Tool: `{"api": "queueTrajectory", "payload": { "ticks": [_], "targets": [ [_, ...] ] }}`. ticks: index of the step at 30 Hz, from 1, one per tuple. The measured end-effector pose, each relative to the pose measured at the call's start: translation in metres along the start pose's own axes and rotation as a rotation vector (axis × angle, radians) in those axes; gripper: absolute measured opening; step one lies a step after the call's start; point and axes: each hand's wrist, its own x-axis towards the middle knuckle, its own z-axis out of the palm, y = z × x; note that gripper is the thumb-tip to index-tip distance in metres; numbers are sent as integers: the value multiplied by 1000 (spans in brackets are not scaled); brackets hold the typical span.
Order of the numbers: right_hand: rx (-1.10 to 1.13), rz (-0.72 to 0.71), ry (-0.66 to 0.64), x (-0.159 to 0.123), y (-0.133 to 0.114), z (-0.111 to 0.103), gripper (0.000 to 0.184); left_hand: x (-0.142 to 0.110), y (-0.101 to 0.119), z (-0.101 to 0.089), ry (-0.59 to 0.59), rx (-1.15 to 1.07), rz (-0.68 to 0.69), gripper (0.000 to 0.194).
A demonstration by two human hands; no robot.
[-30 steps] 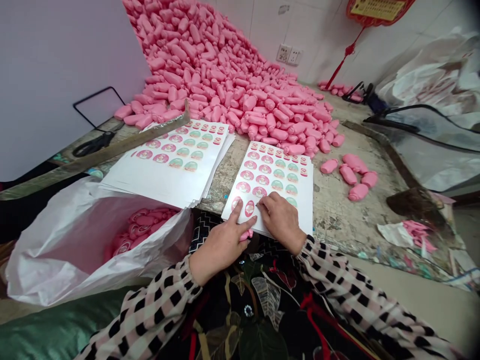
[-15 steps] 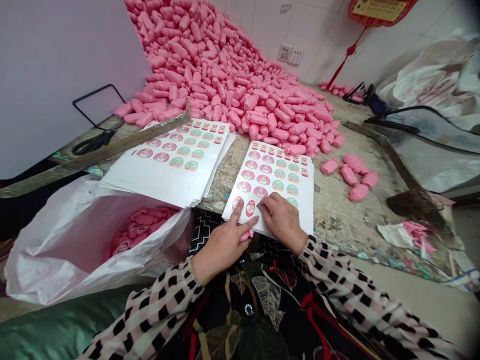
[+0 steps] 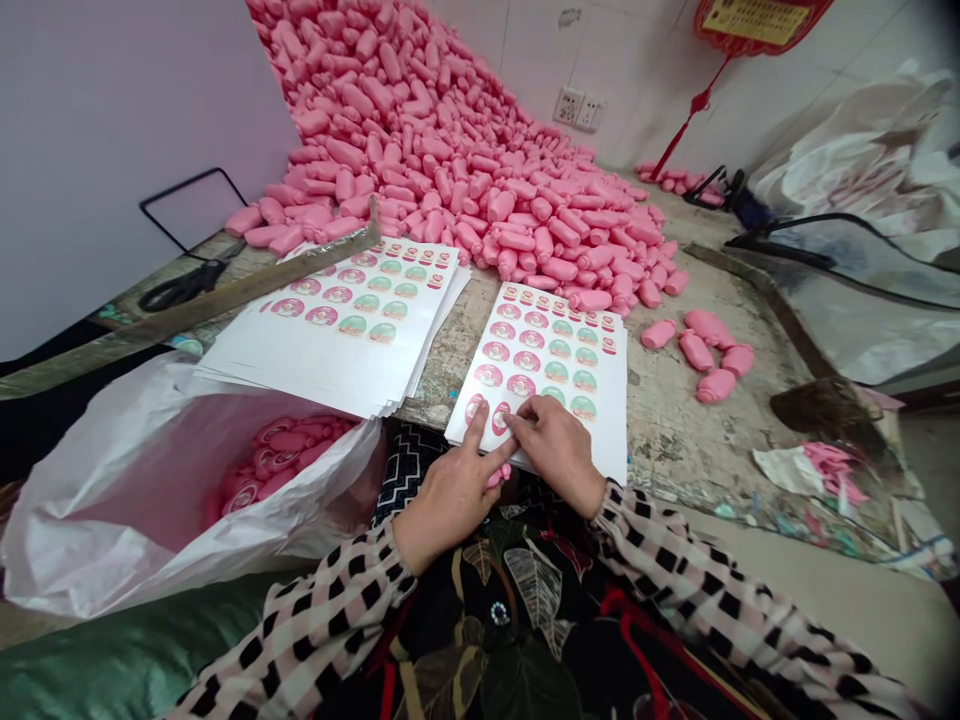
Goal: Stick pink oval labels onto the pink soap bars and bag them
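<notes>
My left hand [image 3: 448, 494] rests on the near edge of a white sticker sheet [image 3: 613, 440], two fingers stretched over it. Its other fingers curl round a small pink plastic bottle [image 3: 499, 476], mostly hidden by the hand. My right hand [image 3: 561, 452] is closed in a pinch at the oval pink-and-white sticker [image 3: 501, 418] in the bottom row. How far that sticker is lifted cannot be made out. Rows of pink and green stickers cover the rest of the sheet, which lies on other sheets.
A large heap of pink bottles [image 3: 450, 160] fills the back of the worktable [image 3: 675, 420]. More sticker sheets [image 3: 315, 370] lie left under a long strip [image 3: 225, 300], near black scissors [image 3: 180, 288]. An open white sack [image 3: 97, 500] holds labelled pink pieces. Several loose bottles [image 3: 696, 350] lie right.
My right hand has shifted slightly left and toward me, its fingertips now over the edge of the bottom-row oval sticker. My left hand has barely moved and still holds the pink bottle.
</notes>
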Motion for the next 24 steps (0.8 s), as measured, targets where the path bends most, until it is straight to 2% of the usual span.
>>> {"api": "queueTrajectory", "payload": {
  "ticks": [4,9,13,20,24],
  "targets": [
    [10,62,-72,10,-5,-9,23,0,-1,0,-2,22,-7,62],
    [32,40,-69,17,-10,-20,22,1,-1,-3,-26,28,-12,60],
    [161,55,-62,22,-5,-24,26,0,-1,-3,-32,19,-24,57],
    [466,68,41,25,19,-4,36,0,-4,3,-8,-49,-5,54],
    [573,67,57,26,23,4,34,-7,-6,-4,21,-214,48,51]
  ]
}}
